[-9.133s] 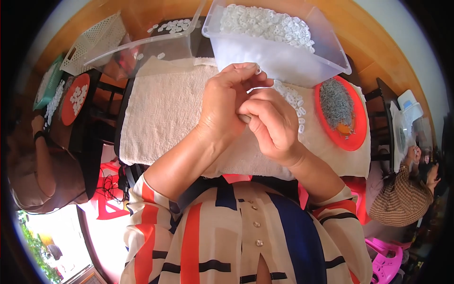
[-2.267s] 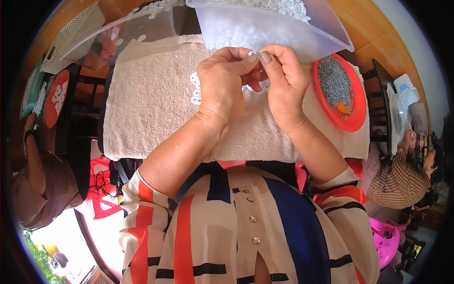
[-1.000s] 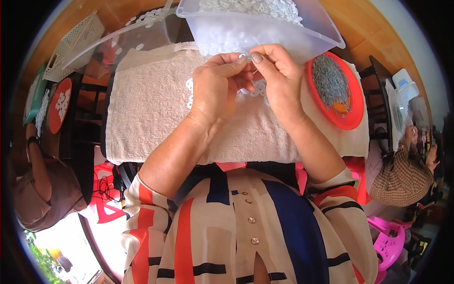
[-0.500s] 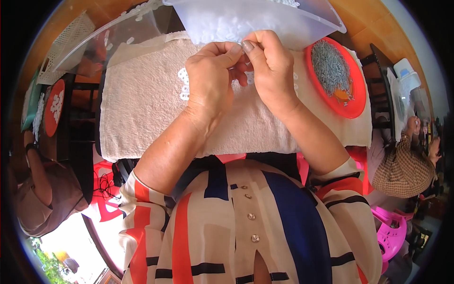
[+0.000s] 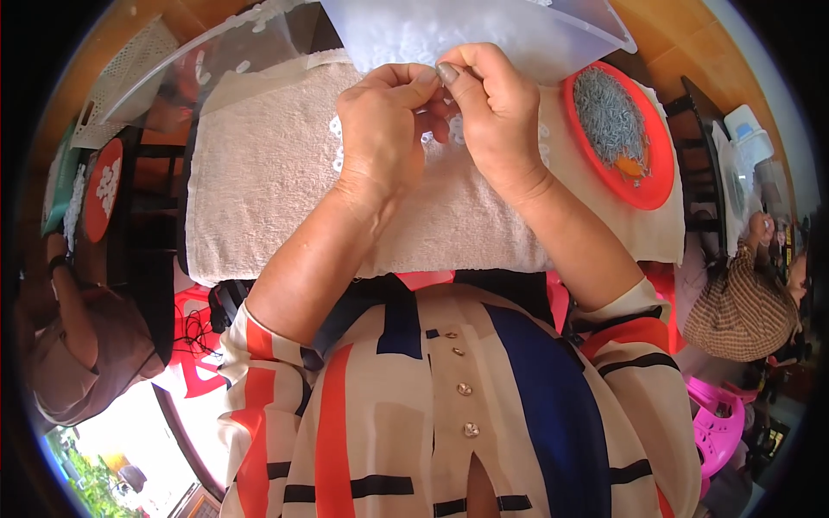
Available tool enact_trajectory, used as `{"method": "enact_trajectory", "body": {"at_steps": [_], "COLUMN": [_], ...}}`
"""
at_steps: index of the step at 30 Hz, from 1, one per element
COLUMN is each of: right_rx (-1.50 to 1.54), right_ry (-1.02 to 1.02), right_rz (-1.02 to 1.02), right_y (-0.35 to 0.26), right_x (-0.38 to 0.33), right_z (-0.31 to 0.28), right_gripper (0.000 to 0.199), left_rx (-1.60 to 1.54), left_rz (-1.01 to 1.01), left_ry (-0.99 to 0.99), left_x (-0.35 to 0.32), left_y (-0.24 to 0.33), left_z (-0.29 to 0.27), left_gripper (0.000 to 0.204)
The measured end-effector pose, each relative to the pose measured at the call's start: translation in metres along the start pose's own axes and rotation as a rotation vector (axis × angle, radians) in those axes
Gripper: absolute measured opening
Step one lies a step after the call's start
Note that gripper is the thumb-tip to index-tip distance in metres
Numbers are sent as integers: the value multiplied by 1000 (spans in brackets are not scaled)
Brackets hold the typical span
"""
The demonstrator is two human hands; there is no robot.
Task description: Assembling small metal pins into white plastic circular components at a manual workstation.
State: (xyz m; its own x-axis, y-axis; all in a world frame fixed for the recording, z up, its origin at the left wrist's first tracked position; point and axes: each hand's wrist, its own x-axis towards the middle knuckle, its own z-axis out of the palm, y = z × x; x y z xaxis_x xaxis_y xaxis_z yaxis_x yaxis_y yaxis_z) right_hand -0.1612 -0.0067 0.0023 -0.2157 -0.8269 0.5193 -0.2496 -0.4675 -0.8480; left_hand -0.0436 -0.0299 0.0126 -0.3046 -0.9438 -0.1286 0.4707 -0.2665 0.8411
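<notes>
The 2 hands (image 5: 377, 129) (image 5: 503, 125) pinch a tiny, mostly hidden piece (image 5: 444, 86), its long axis and pointing unclear.

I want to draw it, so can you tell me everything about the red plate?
The red plate looks oval, smooth and plastic, with a raised rim. It lies on pale cloth, right of the right hand, which isn't touching it. Thin grey metal-looking pieces fill much of it, with something orange near the lower end.
</notes>
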Motion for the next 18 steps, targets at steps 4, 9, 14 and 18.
{"method": "enact_trajectory", "body": {"at_steps": [4,9,14,18], "right_rx": [-15,-465,-561,-701], "right_ry": [-35,-152,-374,-535], "right_rz": [15,-449,-606,-578], "right_y": [2,3,-7,-24], "right_x": [2,4,-10,-19], "right_z": [-4,-16,5,22], "right_gripper": [4,12,15,15], "left_rx": [-104,-158,-201,-250], "left_rz": [33,101,148,159], "left_ry": [55,-28,38,157], "left_x": [-1,0,-12,-14], "left_y": [13,34,36,34], "left_z": [-5,-51,-95,-110], "left_gripper": [10,12,11,10]}}
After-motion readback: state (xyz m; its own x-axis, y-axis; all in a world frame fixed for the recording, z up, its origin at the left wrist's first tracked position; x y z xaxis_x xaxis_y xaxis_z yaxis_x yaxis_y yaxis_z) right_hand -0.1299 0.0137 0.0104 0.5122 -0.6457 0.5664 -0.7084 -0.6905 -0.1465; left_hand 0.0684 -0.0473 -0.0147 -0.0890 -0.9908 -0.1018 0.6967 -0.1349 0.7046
